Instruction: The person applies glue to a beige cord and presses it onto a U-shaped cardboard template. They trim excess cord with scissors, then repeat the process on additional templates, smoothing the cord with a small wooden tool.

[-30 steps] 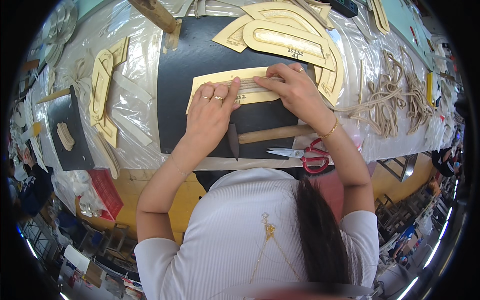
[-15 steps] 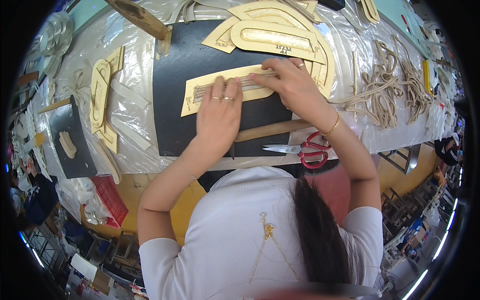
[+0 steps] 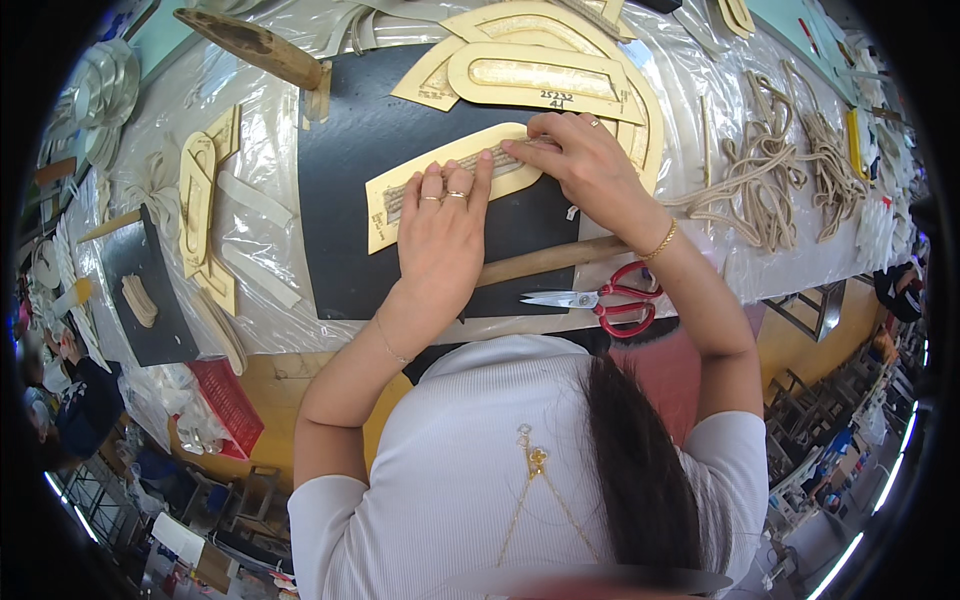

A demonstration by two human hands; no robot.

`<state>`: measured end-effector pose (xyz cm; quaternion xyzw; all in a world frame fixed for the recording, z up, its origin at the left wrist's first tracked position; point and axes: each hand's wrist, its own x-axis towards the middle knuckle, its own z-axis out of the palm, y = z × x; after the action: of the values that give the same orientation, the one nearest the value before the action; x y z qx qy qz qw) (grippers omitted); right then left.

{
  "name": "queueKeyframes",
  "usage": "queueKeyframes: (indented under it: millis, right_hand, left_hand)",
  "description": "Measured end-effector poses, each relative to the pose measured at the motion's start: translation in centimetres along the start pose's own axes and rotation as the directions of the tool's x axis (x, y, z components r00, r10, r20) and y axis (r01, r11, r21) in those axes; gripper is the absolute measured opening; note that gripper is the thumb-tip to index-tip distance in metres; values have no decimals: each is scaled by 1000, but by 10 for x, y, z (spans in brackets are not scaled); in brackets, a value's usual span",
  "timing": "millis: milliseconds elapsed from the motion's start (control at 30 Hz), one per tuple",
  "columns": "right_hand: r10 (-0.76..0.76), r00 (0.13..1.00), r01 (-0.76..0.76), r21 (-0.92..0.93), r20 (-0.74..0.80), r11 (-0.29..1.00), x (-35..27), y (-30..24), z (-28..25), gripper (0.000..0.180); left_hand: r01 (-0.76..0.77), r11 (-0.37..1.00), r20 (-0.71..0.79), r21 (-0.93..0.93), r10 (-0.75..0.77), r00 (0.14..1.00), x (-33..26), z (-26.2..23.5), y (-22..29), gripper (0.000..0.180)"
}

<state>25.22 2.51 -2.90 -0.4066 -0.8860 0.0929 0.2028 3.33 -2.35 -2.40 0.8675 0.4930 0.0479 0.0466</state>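
Observation:
A pale yellow card template (image 3: 383,232) with a long slot lies tilted on a black mat (image 3: 345,150). Rows of beige cord (image 3: 480,162) fill its slot. My left hand (image 3: 440,240) rests on it, fingers laid flat across the cord rows. Over the template's right end, my right hand (image 3: 595,170) has its thumb and bent forefinger closed on the cord; its other fingers are partly hidden. Scissors with red handles (image 3: 600,299) lie near the table edge, below a wooden handle (image 3: 545,260) that runs under my right wrist.
More yellow templates (image 3: 545,78) are stacked at the far side, others (image 3: 197,195) at the left. Loose beige cord (image 3: 755,175) lies in a tangle at the right. A wooden stick (image 3: 255,50) juts over the mat's far left corner. A red basket (image 3: 228,405) stands below the table.
The template has tilted more, its left end coming nearer to me. My left hand has shifted slightly nearer with it. My right hand stays at the right end.

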Motion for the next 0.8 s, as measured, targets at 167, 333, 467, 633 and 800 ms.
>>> queueKeyframes:
  millis: [167,333,467,633,800]
  right_hand:
    - [-28,997,42,-181,77,983,-3,-7,1,39]
    - [42,999,-35,-232,26,972,4,-4,4,42]
    - [59,998,-56,-237,3,970,36,3,16,44]
    - [-10,989,-21,-208,-147,978,51,-29,14,34]
    - [-80,949,10,227,304,974,-6,-84,0,38]
  left_hand:
    - [-12,1000,11,11,12,1000,2,-2,-1,64]
    - [35,999,29,-28,-35,999,10,0,2,57]
    - [105,994,-79,-25,-106,991,22,0,-17,55]
    - [99,990,-126,-97,-111,986,20,-6,-61,54]
    - [189,978,-59,-85,-194,979,4,-9,-71,53]
